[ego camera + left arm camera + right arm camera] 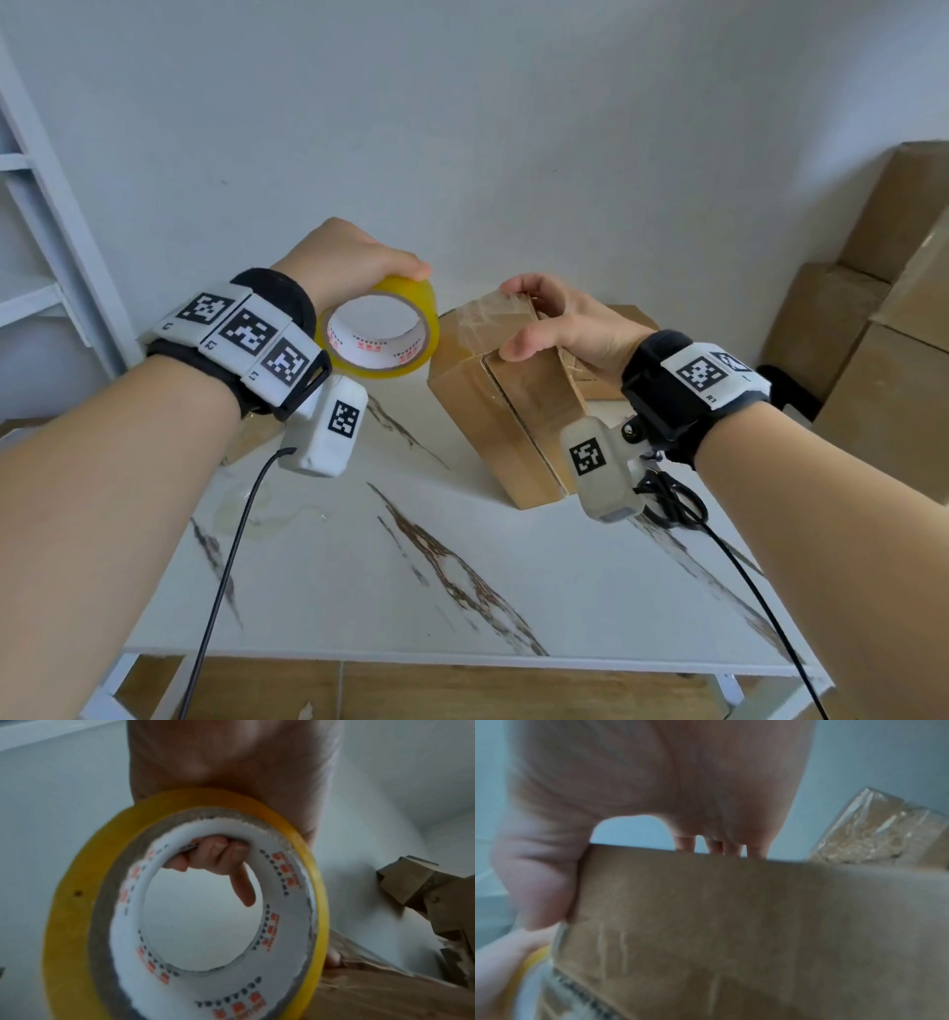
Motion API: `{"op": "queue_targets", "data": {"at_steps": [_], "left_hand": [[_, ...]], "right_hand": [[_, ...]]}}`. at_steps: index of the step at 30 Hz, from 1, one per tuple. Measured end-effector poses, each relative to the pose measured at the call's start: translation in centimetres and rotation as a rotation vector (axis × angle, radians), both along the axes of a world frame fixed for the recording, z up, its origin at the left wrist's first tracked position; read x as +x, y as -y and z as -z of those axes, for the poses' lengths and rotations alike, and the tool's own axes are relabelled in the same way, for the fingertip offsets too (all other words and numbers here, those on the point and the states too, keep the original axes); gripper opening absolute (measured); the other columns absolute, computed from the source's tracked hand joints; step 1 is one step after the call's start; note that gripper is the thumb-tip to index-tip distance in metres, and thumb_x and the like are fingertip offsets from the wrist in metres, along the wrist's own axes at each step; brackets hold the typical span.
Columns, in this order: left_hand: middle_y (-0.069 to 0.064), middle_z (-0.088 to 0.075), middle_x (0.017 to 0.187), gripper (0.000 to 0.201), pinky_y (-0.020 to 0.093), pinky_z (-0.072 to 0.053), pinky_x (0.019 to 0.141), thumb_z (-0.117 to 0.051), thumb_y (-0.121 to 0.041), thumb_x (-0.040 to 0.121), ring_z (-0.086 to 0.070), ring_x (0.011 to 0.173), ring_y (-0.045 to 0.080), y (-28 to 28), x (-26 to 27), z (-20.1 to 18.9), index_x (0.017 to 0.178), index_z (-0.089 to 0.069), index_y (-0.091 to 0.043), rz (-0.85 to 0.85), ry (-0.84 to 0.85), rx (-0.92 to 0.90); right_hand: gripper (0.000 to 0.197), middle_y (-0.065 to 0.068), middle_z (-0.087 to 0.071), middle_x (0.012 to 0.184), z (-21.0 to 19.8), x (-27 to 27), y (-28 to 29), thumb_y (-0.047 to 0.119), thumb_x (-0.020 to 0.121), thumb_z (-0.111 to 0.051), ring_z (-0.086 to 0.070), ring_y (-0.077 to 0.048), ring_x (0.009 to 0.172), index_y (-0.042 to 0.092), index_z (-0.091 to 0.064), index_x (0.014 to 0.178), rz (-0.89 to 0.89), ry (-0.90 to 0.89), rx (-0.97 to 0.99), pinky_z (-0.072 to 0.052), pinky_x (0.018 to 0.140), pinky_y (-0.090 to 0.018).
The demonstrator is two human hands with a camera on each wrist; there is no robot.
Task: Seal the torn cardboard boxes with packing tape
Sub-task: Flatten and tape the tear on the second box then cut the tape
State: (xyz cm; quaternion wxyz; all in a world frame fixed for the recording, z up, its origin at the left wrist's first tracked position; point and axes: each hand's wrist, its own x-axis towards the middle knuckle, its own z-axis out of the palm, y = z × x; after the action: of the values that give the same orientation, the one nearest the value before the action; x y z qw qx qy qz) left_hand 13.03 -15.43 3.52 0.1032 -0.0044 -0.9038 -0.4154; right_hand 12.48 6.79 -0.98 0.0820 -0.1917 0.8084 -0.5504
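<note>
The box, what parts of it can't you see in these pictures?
- Far side of the box, head view: the box's own front faces hide it.
- Part of its top, head view: covered by the right hand.
- Any tear, right wrist view: the cardboard is too blurred to tell.
- Most of the box, left wrist view: the tape roll blocks it and the frame edge cuts it off.

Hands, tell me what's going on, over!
Left hand grips tape roll. Right hand holds cardboard box on table. Nothing blocking.
</note>
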Motion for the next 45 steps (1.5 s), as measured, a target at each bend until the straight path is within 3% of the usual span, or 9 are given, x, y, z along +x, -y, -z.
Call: {"op": "queue_targets", "data": {"at_steps": [7, 13, 16, 19, 25, 32, 36, 43, 45], "left_hand": [[0.0, -0.022, 0.055, 0.053, 0.032, -0.022, 0.059, -0.072, -0.036, 0.072, -0.028, 0.057, 0.02, -1.6, 0.7, -0.2, 0.053, -0.026, -0.019, -0.05, -0.083, -0.077], [-0.001, -0.026, 0.053, 0.054, 0.032, -0.025, 0.06, -0.074, -0.037, 0.07, -0.03, 0.055, 0.02, -2.1, 0.9, -0.7, 0.051, -0.028, -0.018, -0.032, -0.046, -0.053], [0.001, -0.05, 0.059, 0.037, 0.028, -0.036, 0.059, -0.075, -0.043, 0.07, -0.048, 0.056, 0.019, -1.6, 1.1, -1.0, 0.059, -0.051, -0.017, -0.014, 0.004, 0.031], [-0.001, -0.061, 0.068, 0.039, 0.026, -0.042, 0.06, -0.071, -0.049, 0.074, -0.056, 0.061, 0.015, -1.0, 1.2, -1.0, 0.092, -0.071, -0.015, 0.011, 0.041, 0.116], [0.0, -0.056, 0.066, 0.03, 0.027, -0.048, 0.062, -0.071, -0.047, 0.076, -0.054, 0.066, 0.015, -0.8, 1.0, -0.8, 0.075, -0.064, -0.017, 0.037, 0.057, 0.176], [0.012, -0.064, 0.082, 0.037, 0.031, -0.047, 0.067, -0.081, -0.038, 0.067, -0.058, 0.067, 0.025, 0.6, 1.0, -0.2, 0.086, -0.067, -0.009, -0.042, 0.056, 0.148], [0.018, -0.07, 0.1, 0.053, 0.04, -0.051, 0.085, -0.078, -0.042, 0.07, -0.065, 0.084, 0.03, -1.2, 0.3, 1.9, 0.102, -0.069, -0.001, -0.011, 0.118, 0.096], [0.016, -0.069, 0.099, 0.05, 0.036, -0.049, 0.081, -0.066, -0.048, 0.081, -0.065, 0.086, 0.03, -1.3, -0.7, 3.8, 0.102, -0.068, -0.002, 0.009, 0.18, 0.015], [0.015, -0.066, 0.096, 0.047, 0.033, -0.047, 0.075, -0.062, -0.049, 0.084, -0.06, 0.08, 0.027, -1.1, -0.9, 4.1, 0.098, -0.066, -0.004, 0.013, 0.165, -0.033]], "right_hand": [[0.085, -0.005, -0.057, 0.119, -0.3, 0.4, -0.3, 0.055, 0.043, -0.076, -0.06, -0.018, 0.103, 0.027, -0.048, 0.118, 0.078, -0.022, 0.055, -0.049, 0.09, -0.029], [0.053, 0.0, -0.054, 0.114, -0.3, 0.2, -0.9, 0.013, 0.082, -0.062, -0.059, -0.016, 0.095, 0.032, -0.048, 0.129, 0.109, 0.02, -0.023, -0.043, 0.069, -0.022], [0.039, 0.001, -0.062, 0.099, -0.2, 0.1, -1.4, 0.01, 0.083, -0.059, -0.062, -0.011, 0.078, 0.033, -0.058, 0.115, 0.097, 0.073, -0.061, -0.047, 0.064, -0.019], [0.035, 0.003, -0.062, 0.087, -0.1, 0.2, -2.1, 0.012, 0.081, -0.06, -0.06, -0.007, 0.065, 0.034, -0.058, 0.109, 0.101, 0.103, -0.085, -0.047, 0.056, -0.015], [0.044, 0.004, -0.06, 0.091, -0.4, 0.4, -2.2, 0.025, 0.063, -0.059, -0.059, -0.01, 0.076, 0.038, -0.054, 0.105, 0.055, 0.158, -0.045, -0.045, 0.068, -0.023], [0.047, -0.006, -0.051, 0.119, 0.1, 0.5, -3.5, 0.025, 0.062, -0.059, -0.05, -0.023, 0.099, 0.039, -0.054, 0.107, 0.112, 0.203, -0.133, -0.04, 0.088, -0.036], [0.059, -0.005, -0.049, 0.128, 0.4, 1.1, -4.8, 0.027, 0.059, -0.056, -0.05, -0.022, 0.101, 0.04, -0.052, 0.117, 0.187, 0.216, -0.11, -0.042, 0.086, -0.034], [0.06, 0.003, -0.048, 0.134, -1.2, 1.5, -4.7, 0.038, 0.062, -0.048, -0.046, -0.019, 0.122, 0.042, -0.052, 0.121, 0.259, 0.146, 0.193, -0.036, 0.105, -0.046], [0.058, 0.002, -0.048, 0.137, -2.0, 1.7, -4.3, 0.05, 0.073, -0.051, -0.046, -0.02, 0.122, 0.033, -0.051, 0.129, 0.32, 0.118, 0.263, -0.036, 0.099, -0.039]]}}
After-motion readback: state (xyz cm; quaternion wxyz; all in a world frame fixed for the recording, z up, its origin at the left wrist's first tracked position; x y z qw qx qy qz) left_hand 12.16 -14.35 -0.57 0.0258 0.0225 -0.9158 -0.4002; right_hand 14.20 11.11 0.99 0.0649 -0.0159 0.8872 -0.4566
